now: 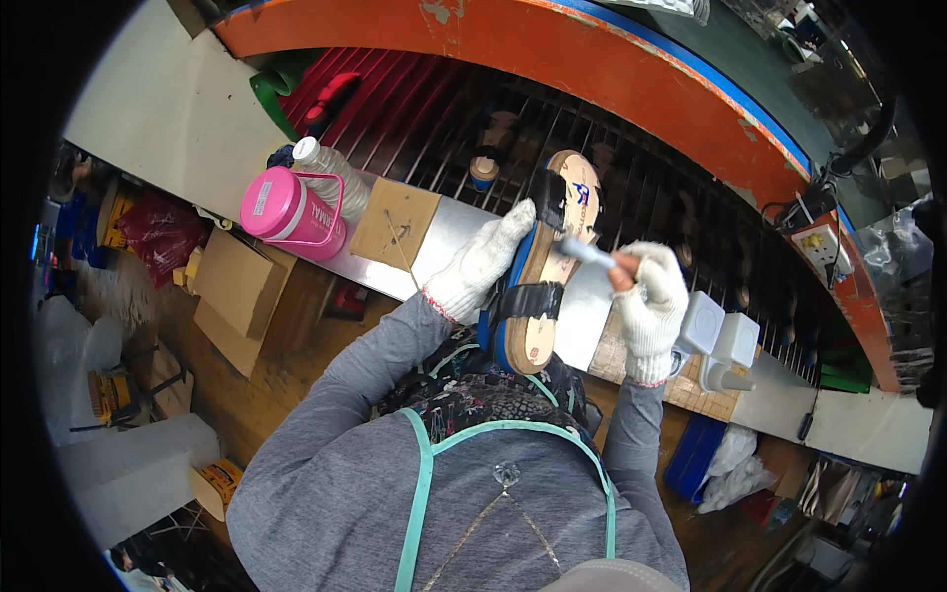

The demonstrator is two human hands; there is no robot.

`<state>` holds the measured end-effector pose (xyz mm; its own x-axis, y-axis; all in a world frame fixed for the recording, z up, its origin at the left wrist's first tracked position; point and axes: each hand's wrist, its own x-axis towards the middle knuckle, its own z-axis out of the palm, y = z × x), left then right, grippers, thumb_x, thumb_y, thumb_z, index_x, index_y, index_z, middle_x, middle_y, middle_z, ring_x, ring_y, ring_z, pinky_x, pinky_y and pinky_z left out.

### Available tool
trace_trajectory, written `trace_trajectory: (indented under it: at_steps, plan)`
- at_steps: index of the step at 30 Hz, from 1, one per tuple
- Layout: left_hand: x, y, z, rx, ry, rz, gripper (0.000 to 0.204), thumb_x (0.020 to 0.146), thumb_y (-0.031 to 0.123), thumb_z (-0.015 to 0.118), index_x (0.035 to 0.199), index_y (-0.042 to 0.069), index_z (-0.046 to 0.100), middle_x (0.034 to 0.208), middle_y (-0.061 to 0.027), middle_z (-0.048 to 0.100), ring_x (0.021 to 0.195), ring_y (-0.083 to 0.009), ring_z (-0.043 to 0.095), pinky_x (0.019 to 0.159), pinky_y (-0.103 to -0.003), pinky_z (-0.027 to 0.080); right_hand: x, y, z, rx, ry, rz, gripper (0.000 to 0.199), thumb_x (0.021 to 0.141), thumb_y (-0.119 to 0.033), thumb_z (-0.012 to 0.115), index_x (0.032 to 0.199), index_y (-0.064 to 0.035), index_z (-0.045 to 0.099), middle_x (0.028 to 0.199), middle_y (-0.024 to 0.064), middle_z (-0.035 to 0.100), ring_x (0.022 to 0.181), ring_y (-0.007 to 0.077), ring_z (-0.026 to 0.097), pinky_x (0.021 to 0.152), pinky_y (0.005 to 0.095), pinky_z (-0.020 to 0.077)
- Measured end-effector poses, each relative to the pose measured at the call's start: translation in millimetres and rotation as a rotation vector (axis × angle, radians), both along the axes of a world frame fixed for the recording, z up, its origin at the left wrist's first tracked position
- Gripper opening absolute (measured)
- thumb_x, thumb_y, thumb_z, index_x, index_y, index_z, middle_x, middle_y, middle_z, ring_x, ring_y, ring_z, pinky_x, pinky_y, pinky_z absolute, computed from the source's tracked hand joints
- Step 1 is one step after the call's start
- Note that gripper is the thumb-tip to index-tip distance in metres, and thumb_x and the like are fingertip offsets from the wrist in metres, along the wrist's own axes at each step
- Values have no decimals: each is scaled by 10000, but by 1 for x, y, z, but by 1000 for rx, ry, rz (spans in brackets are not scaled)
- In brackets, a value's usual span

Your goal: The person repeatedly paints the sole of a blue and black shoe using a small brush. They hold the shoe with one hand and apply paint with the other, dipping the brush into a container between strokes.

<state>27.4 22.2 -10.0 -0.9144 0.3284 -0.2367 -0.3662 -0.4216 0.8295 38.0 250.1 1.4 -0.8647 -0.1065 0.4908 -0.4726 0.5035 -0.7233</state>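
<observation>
Past the smooth metallic worktop (584, 331), I have the long, round-ended sandal (536, 268) raised above its near edge: tan footbed, blue rim, glossy black straps. My left hand (480, 261), in white knit, is closed on its left side; my right hand (651, 296) curls round a pale, blurred tool (586, 253). I'd judge this is surface work on the footbed, calling next for steady, light strokes.

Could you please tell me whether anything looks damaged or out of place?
The orange panel at the top looks worn: its paint is chipped in patches. On the right hand, bare fingertips show past the white glove, perhaps intentionally.
</observation>
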Motion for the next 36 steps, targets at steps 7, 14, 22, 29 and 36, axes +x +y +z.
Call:
trace_trajectory:
  at_steps: [7,14,22,29,36]
  plan:
    - [1,1,8,99,-48,67,684,1015,600,443,1422,53,496,1263,-107,638,1078,-156,651,929,-313,548,25,-17,0,-203,-286,-70,159,901,-100,720,984,34,734,920,56,605,789,117,565,644,256,454]
    - [2,-7,1,-27,45,105,640,1030,569,440,1374,38,540,1213,-101,661,1053,-143,658,929,-303,538,19,-32,0,74,-66,-189,167,851,-151,766,956,-21,756,930,68,646,834,177,604,742,308,431]
    - [1,-17,1,-155,136,124,650,1024,565,462,1333,2,561,1191,-103,662,1040,-128,644,905,-291,528,2,-39,5,228,164,-256,158,787,-147,807,928,-84,775,963,55,682,847,196,598,790,329,396]
    - [-9,-22,-2,-140,117,137,639,1011,570,479,1346,31,554,1196,-86,652,1024,-128,637,907,-296,526,7,-29,-1,54,-111,-45,156,803,-132,791,932,-47,765,940,57,668,841,201,588,749,324,430]
    - [-27,-24,1,-232,194,157,677,991,564,523,1324,-22,584,1177,-115,676,1048,-150,633,964,-299,486,6,-16,2,83,-138,69,190,810,-157,769,928,-11,746,925,86,661,823,205,610,720,316,464]
